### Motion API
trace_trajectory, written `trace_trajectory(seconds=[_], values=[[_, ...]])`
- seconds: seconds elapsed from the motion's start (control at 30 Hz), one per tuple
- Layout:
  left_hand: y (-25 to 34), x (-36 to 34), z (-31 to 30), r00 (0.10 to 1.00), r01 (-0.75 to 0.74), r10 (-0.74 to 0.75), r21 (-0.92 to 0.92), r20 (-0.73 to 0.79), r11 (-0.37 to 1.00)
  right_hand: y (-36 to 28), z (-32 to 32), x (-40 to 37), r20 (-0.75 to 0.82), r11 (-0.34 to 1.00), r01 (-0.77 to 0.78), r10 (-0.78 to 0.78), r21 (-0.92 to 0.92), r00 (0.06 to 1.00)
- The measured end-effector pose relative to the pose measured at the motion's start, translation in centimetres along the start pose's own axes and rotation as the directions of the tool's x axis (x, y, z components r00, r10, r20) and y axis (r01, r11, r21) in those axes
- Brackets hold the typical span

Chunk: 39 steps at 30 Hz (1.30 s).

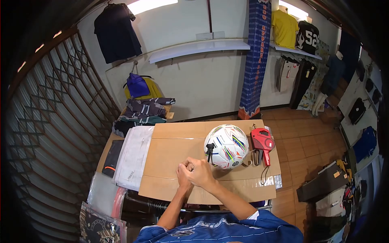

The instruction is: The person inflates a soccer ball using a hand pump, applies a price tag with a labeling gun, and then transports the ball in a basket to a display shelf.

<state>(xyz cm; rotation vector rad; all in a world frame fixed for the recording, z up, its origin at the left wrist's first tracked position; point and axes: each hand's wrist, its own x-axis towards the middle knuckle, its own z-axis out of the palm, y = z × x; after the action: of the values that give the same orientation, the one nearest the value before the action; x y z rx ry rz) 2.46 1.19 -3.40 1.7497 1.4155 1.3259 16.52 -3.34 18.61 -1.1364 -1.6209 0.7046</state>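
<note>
My left hand [183,175] and my right hand [199,171] are pressed together above the cardboard sheet [174,150]. The right lies partly over the left, and both have their fingers closed. Whatever may be between them is hidden. Just right of my hands rests a white soccer ball [227,141] with coloured streaks. A small black piece with cord-like strands [210,148] shows against the ball's left side, its lower end close to my right hand.
Right of the ball lie a red price-label gun [262,141] and a dark item [257,157]. A white plastic package [133,158] and folded clothes [146,109] sit at the left. A folding metal gate [52,121] stands further left, a blue banner-wrapped pillar [256,60] behind.
</note>
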Motion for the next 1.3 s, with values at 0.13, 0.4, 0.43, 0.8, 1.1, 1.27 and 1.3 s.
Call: trace_trajectory(seconds=[0.13,0.4,0.43,0.8,1.1,1.27,1.3], values=[[-1.1,-0.1,0.2,0.997,-0.054,0.029,0.366,0.073,0.929,2.4,1.5,-0.5,-0.041,0.999,0.004,-0.005,-0.040,0.999],[5.1,0.3,-1.9,0.988,-0.146,0.116,0.337,0.106,0.930,1.6,2.4,-1.7,-0.020,0.990,0.072,-0.075,-0.124,0.997],[5.4,0.5,-2.0,0.990,-0.099,0.067,0.278,0.125,0.955,0.7,1.9,-1.5,-0.001,0.987,0.074,-0.075,-0.140,0.997],[6.6,0.3,-1.2,0.996,0.074,-0.088,0.373,0.020,0.925,-5.1,-4.1,0.6,0.031,0.999,-0.002,0.001,0.039,1.000],[0.3,-0.1,-0.1,0.990,0.134,-0.128,-0.126,0.058,0.983,1.8,1.3,0.0,-0.040,1.000,0.016,-0.017,-0.025,0.999],[6.8,-0.1,-3.1,0.971,-0.052,0.006,0.186,0.238,0.981,3.8,2.8,-0.3,-0.019,0.998,0.017,-0.018,-0.054,1.000],[6.5,-0.4,-3.0,0.969,-0.017,0.035,-0.077,0.243,0.997,3.5,2.8,-0.1,-0.017,0.999,0.008,-0.009,-0.036,1.000]])
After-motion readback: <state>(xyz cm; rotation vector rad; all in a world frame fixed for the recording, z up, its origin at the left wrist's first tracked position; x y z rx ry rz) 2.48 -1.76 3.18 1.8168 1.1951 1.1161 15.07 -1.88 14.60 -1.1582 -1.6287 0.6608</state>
